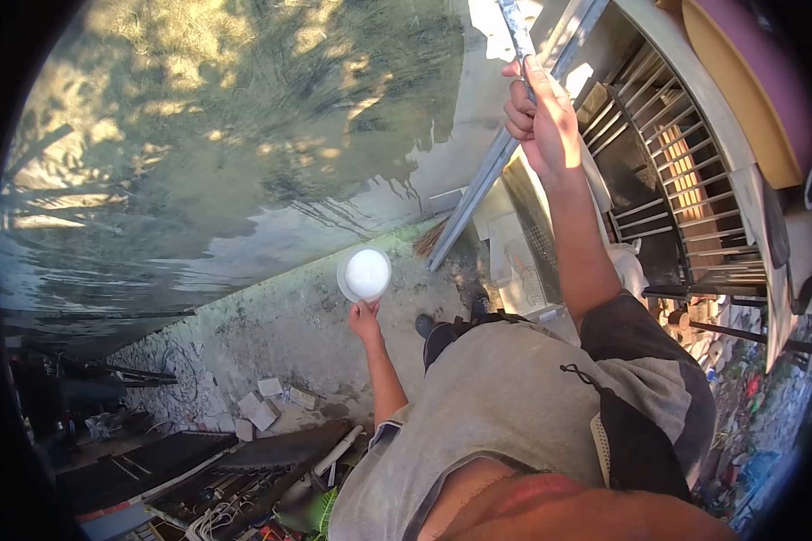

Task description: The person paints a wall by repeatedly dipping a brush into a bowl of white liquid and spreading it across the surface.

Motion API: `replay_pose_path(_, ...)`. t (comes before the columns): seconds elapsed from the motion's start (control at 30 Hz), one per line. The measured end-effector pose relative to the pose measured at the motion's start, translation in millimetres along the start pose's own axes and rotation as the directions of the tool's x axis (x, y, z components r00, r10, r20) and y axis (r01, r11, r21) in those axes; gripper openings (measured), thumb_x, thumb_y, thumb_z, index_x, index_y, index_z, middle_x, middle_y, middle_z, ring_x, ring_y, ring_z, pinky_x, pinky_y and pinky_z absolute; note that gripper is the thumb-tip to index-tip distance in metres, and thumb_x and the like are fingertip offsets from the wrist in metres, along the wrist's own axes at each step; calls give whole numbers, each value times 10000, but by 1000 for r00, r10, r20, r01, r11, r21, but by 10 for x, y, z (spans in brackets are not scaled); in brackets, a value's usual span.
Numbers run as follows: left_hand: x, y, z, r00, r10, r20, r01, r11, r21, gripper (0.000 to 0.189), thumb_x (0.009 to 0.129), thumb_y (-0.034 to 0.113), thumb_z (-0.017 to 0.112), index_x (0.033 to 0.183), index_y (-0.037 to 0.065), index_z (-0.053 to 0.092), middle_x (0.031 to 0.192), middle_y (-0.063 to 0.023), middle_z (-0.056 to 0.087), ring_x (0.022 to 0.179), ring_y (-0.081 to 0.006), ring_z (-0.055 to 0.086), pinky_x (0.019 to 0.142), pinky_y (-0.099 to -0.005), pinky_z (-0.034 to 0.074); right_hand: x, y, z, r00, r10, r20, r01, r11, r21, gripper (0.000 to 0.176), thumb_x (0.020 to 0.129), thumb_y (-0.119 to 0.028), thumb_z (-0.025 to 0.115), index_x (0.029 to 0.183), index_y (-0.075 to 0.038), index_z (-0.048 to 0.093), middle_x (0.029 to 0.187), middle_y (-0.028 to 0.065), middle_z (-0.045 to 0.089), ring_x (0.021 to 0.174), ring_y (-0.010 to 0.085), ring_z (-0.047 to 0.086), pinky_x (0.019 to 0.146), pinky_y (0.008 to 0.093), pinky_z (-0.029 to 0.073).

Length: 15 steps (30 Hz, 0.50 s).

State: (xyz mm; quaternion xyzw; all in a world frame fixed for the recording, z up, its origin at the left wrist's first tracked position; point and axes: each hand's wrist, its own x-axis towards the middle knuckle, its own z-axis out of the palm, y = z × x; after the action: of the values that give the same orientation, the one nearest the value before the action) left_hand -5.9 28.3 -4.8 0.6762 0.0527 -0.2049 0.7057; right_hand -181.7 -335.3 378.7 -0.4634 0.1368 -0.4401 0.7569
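My left hand [364,320] is closed on the rim of a round, pale container [368,274] with white material inside, held out at the centre, near the lower part of the wall. My right hand [543,117] is raised at the upper right, its fingers wrapped round a long, narrow, grey-white tool [516,32]. The tool's far end leaves the top of the frame, so its tip is hidden. A large wall [271,135] with green-grey patches and dark streaks fills the upper left.
A long metal bar [474,198] slants beside the right arm. A barred rack [686,171] stands on the right. A broom head [430,238] lies near the wall's foot. Loose blocks [263,414] rest on the ground at the lower left, near dark boards [271,451].
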Motion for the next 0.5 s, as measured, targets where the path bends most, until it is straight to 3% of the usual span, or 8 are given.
replay_pose_path(0.1, -3, 50, 89, 1000, 5, 21, -6, 999, 39, 231, 931, 102, 460, 714, 31, 495, 736, -38, 572, 763, -197, 660, 717, -291, 541, 140, 298, -169, 997, 14, -82, -17, 999, -38, 327, 1008, -344, 436, 1017, -37, 549, 593, -67, 236, 463, 36, 193, 416, 217, 157)
replay_pose_path(0.23, 5, 51, 145, 999, 9, 36, -11, 999, 53, 240, 929, 98, 457, 700, 33, 490, 730, -40, 569, 757, -190, 656, 707, -291, 542, 279, 1611, -908, 943, 275, -190, -270, 961, 51, 338, 977, -418, 478, 1010, -90, 553, 590, -70, 245, 453, 40, 197, 406, 212, 158)
replay_pose_path(0.33, 31, 59, 150, 998, 7, 56, -10, 999, 48, 244, 927, 96, 456, 692, 35, 479, 725, -37, 566, 752, -187, 652, 700, -291, 541, -209, 2686, -1423, 794, 563, -231, -542, 827, 152, 343, 958, -448, 497, 987, -110, 548, 574, -72, 242, 437, 43, 199, 392, 216, 159)
replay_pose_path(0.4, 16, 74, 130, 997, 5, 79, -12, 997, 81, 246, 930, 98, 454, 694, 35, 481, 718, -34, 562, 754, -185, 650, 702, -292, 539, -541, 3240, -1690, 635, 724, -270, -697, 687, 204, 346, 956, -440, 499, 966, -97, 542, 565, -71, 248, 427, 49, 204, 384, 224, 161)
replay_pose_path(0.43, -8, 82, 110, 998, 2, 70, -8, 996, 88, 246, 930, 98, 454, 694, 35, 481, 718, -34, 562, 754, -185, 650, 702, -292, 539, -659, 3457, -1768, 527, 792, -308, -769, 599, 222, 344, 959, -430, 496, 955, -89, 538, 562, -69, 253, 422, 52, 208, 381, 227, 161)
replay_pose_path(0.47, -20, 110, 109, 996, 2, 88, -9, 997, 81, 247, 932, 100, 451, 696, 36, 481, 716, -31, 560, 757, -185, 650, 703, -293, 538, -706, 3656, -1830, 519, 799, -303, -775, 590, 227, 344, 959, -430, 496, 955, -89, 538, 562, -69, 253, 422, 52, 208, 381, 227, 161)
replay_pose_path(0.5, -5, 119, 93, 994, 1, 107, -9, 997, 73, 248, 935, 102, 449, 697, 37, 482, 715, -29, 558, 760, -186, 650, 705, -293, 537, -720, 3764, -1825, 414, 848, -331, -849, 491, 194, 342, 958, -417, 488, 945, -78, 534, 552, -63, 254, 411, 63, 207, 377, 233, 170)
